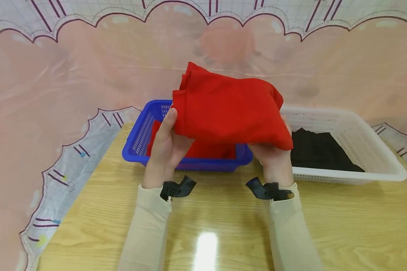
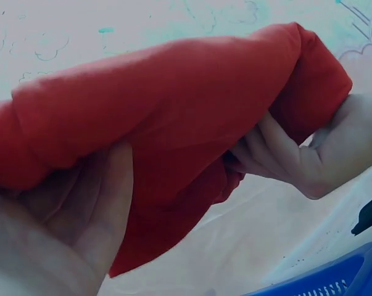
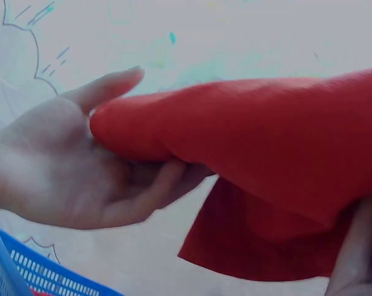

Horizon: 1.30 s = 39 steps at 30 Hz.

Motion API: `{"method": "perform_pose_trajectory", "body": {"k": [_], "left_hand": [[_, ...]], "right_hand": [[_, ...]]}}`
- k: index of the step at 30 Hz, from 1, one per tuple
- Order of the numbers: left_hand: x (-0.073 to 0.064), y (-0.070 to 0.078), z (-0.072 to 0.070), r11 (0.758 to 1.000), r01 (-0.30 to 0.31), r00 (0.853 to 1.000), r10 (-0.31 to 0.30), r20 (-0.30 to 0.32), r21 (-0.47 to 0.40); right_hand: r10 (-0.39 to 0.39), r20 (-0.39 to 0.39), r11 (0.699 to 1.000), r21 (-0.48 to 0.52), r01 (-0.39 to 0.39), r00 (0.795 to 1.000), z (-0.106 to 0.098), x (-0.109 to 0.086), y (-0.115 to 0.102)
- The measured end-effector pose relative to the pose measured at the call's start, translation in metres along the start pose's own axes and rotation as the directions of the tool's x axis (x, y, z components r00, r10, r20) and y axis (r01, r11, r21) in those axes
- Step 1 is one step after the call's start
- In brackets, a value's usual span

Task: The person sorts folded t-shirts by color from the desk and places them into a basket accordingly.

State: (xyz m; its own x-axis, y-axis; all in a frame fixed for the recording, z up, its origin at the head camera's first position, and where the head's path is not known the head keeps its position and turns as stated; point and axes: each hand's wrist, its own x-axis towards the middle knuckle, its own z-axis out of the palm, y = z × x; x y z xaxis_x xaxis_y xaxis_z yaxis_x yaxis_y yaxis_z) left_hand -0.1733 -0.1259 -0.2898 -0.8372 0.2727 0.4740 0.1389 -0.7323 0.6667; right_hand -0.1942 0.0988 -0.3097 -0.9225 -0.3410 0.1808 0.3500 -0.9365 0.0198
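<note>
Both hands hold up a thick folded red cloth [image 1: 227,107], raised over a blue basket [image 1: 207,164]. My left hand [image 1: 167,145] grips its left end, thumb along the near edge and fingers underneath; the right wrist view shows this left hand [image 3: 68,160] side-on. At the other end my right hand [image 1: 271,156] supports the cloth from below, partly covered by it. The left wrist view shows the fingers of that right hand [image 2: 290,154] curled under the fabric, with a loose flap hanging between the hands. More red cloth [image 1: 210,150] lies in the basket.
To the right stands a white basket [image 1: 386,162] with a folded black cloth [image 1: 320,150] inside. Both baskets rest on a wooden table [image 1: 220,210]. Behind it hangs a pink patterned sheet [image 1: 88,75]. Each wrist wears a small black camera mount [image 1: 178,188].
</note>
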Motion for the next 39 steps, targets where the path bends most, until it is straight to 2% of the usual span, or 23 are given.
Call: {"method": "perform_pose_trajectory", "body": {"k": [2, 5, 10, 14, 17, 21, 23, 26, 30, 32, 33, 35, 39], "left_hand": [[0.002, 0.002, -0.001, 1.000, 0.000, 0.999, 0.000, -0.044, 0.009], [0.001, 0.005, -0.004, 1.000, -0.012, 0.994, 0.013, -0.104, 0.015], [-0.002, 0.010, -0.011, 0.999, -0.017, 0.987, 0.021, -0.159, 0.027], [-0.001, 0.014, -0.017, 0.998, -0.029, 0.976, 0.041, -0.214, 0.056], [-0.001, 0.017, -0.020, 0.998, -0.024, 0.956, 0.040, -0.291, 0.058], [-0.002, 0.019, -0.026, 0.998, -0.004, 0.916, 0.027, -0.399, 0.060], [-0.002, 0.019, -0.029, 0.997, 0.004, 0.906, 0.029, -0.423, 0.076], [-0.001, 0.018, -0.034, 0.995, 0.011, 0.910, 0.030, -0.414, 0.097], [-0.001, 0.015, -0.041, 0.995, 0.002, 0.923, 0.036, -0.382, 0.099], [-0.002, 0.014, -0.043, 0.995, -0.013, 0.925, 0.051, -0.376, 0.101], [-0.002, 0.014, -0.044, 0.994, -0.021, 0.921, 0.062, -0.384, 0.111], [-0.001, 0.013, -0.045, 0.988, -0.040, 0.905, 0.100, -0.413, 0.152], [0.002, 0.012, -0.044, 0.965, -0.073, 0.860, 0.190, -0.474, 0.253]], "right_hand": [[0.052, 0.012, 0.997, 0.057, -0.052, 0.999, 0.000, 0.005, -0.003], [0.086, 0.004, 0.994, 0.069, -0.086, 0.996, -0.001, 0.010, -0.004], [0.051, -0.058, 0.996, 0.076, -0.047, 0.997, -0.005, 0.011, -0.001], [0.026, -0.009, 1.000, 0.014, -0.025, 1.000, -0.009, 0.012, 0.002], [0.004, -0.008, 0.998, -0.058, -0.005, 1.000, -0.011, 0.011, 0.005], [-0.010, -0.108, 0.994, -0.106, -0.001, 0.994, -0.016, 0.012, 0.011], [-0.017, -0.146, 0.995, -0.103, 0.002, 0.989, -0.018, 0.015, 0.014], [-0.024, -0.180, 0.999, -0.042, 0.017, 0.983, -0.022, 0.019, 0.014], [-0.018, -0.195, 1.000, -0.018, 0.015, 0.981, -0.028, 0.023, 0.011], [-0.006, -0.197, 1.000, -0.028, 0.001, 0.980, -0.031, 0.026, 0.010], [0.001, -0.192, 1.000, -0.020, -0.005, 0.981, -0.032, 0.027, 0.009], [0.011, -0.166, 1.000, -0.009, -0.013, 0.986, -0.033, 0.029, 0.006], [0.025, -0.107, 0.999, -0.031, -0.028, 0.994, -0.033, 0.033, 0.004]]}}
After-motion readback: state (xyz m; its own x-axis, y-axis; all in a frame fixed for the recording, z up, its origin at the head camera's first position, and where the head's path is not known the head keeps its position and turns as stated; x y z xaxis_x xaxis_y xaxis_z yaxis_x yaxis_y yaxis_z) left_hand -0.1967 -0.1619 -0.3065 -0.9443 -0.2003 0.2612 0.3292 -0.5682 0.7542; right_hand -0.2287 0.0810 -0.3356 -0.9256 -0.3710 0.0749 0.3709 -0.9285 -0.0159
